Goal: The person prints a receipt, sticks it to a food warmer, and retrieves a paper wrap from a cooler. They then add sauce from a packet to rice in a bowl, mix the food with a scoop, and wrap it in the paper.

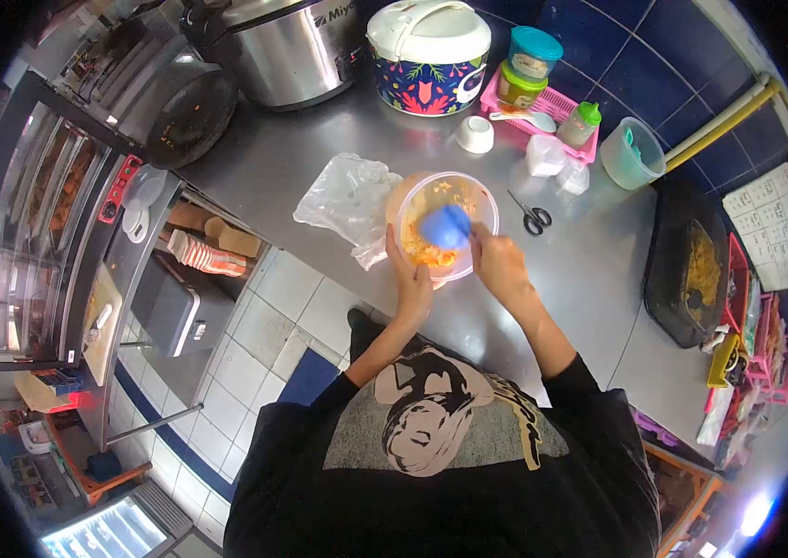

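Note:
A round clear plastic tub stands on the steel counter, with orange and yellowish food inside, mostly along its near wall. My left hand grips the tub's near left side, fingers around the wall and thumb by the rim. In my right hand, closed at the tub's right rim, is a blue scoop; its bowl is smeared by motion and lies over the food. The scoop's handle is mostly hidden by my fingers. A crumpled clear plastic bag lies left of the tub, reaching close to it.
Black-handled scissors lie right of the tub. Behind are a white bowl, a pink basket, a flowered rice cooker and a large steel cooker. A black tray of yellowish food sits far right.

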The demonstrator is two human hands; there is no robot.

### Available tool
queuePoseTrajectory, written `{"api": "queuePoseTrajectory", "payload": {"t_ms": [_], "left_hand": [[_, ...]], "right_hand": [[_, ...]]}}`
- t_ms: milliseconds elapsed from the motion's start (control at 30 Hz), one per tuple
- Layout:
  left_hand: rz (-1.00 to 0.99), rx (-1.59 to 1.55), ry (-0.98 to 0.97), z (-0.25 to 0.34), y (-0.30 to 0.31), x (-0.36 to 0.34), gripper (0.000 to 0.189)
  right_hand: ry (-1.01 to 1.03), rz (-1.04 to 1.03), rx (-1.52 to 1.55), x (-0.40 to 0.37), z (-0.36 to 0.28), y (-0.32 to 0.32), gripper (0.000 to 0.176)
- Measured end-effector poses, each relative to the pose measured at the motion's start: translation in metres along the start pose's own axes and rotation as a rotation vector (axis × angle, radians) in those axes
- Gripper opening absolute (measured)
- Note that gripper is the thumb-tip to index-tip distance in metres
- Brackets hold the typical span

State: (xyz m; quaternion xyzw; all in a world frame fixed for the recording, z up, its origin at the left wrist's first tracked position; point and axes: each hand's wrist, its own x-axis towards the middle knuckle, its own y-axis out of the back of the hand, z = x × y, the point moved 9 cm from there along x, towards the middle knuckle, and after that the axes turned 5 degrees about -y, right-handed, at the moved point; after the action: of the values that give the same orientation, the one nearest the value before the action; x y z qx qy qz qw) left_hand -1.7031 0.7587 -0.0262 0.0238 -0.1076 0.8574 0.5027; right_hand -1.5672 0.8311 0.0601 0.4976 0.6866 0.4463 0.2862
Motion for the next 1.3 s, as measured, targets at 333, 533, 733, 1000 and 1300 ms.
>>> {"api": "queuePoseTrajectory", "payload": {"t_ms": [333, 533, 733, 1000, 1300], "left_hand": [[-0.031, -0.055, -0.071, 0.001, -0.006, -0.003, 0.083], [-0.100, 0.101, -0.139, 0.008, -0.020, -0.010, 0.084], [-0.117, 0.134, -0.137, 0.017, -0.018, -0.008, 0.086], [-0.049, -0.101, 0.036, -0.001, -0.009, -0.007, 0.090], [-0.070, -0.044, -0.025, -0.013, -0.003, -0.005, 0.089]], "right_hand": [[0.057, 0.014, 0.254, 0.014, 0.035, 0.008, 0.021], [-0.456, -0.476, 0.730, -0.009, 0.037, -0.034, 0.016], [-0.806, -0.756, 1.435, -0.018, 0.041, -0.077, 0.013], [-0.280, 0.059, 0.768, -0.017, 0.034, -0.003, 0.018], [0.156, 0.052, 0.160, -0.015, -0.005, 0.001, 0.021]]}}
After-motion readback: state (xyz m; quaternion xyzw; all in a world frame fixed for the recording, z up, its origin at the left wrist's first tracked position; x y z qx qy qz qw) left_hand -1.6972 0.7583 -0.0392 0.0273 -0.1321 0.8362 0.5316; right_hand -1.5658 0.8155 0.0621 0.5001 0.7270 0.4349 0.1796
